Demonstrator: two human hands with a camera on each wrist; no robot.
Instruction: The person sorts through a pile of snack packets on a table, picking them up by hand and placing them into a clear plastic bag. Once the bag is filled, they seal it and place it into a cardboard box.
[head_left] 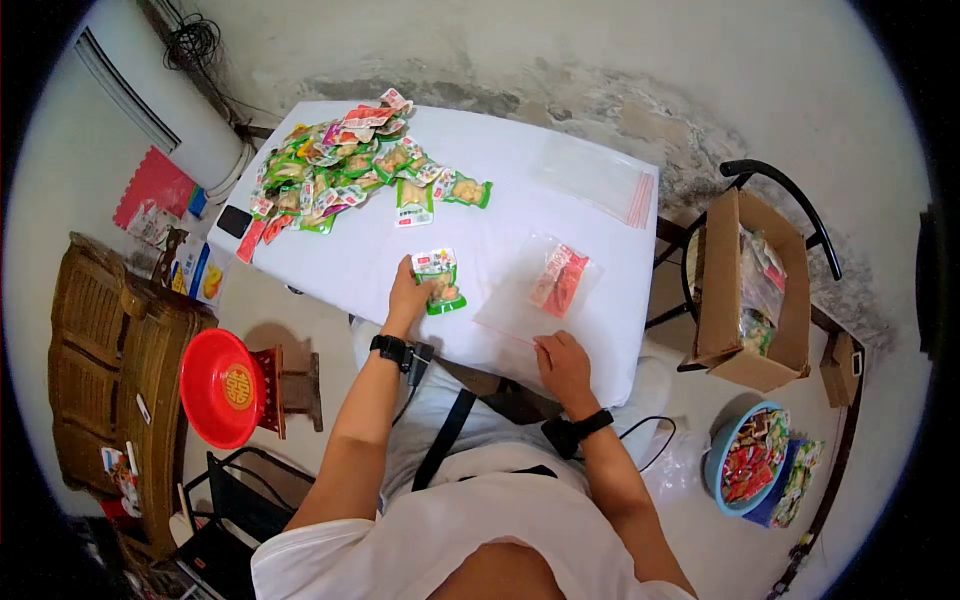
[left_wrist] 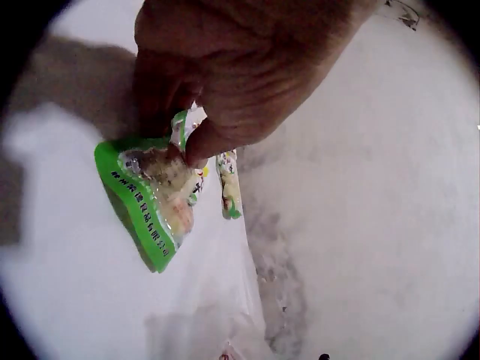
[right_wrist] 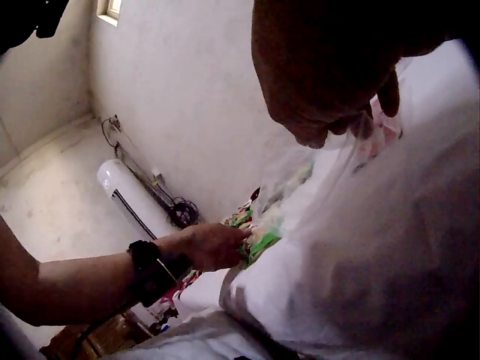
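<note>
My left hand (head_left: 405,298) pinches a small green-and-white snack packet (head_left: 440,282) by its side, over the near part of the white table. In the left wrist view, thumb and fingers grip the top of the packet (left_wrist: 161,195), its green bottom edge pointing down. A clear plastic bag (head_left: 505,312) lies to the right with a red packet (head_left: 560,282) inside. My right hand (head_left: 563,368) has curled fingers on the bag's near edge; the right wrist view shows thin plastic (right_wrist: 341,161) gathered at those fingertips.
A heap of snack packets (head_left: 340,165) covers the table's far left, beside a black phone (head_left: 235,221). Another clear bag (head_left: 590,180) lies at the far right. Right of the table stand a cardboard box (head_left: 775,290) on a chair and a blue basin (head_left: 715,470) of packets.
</note>
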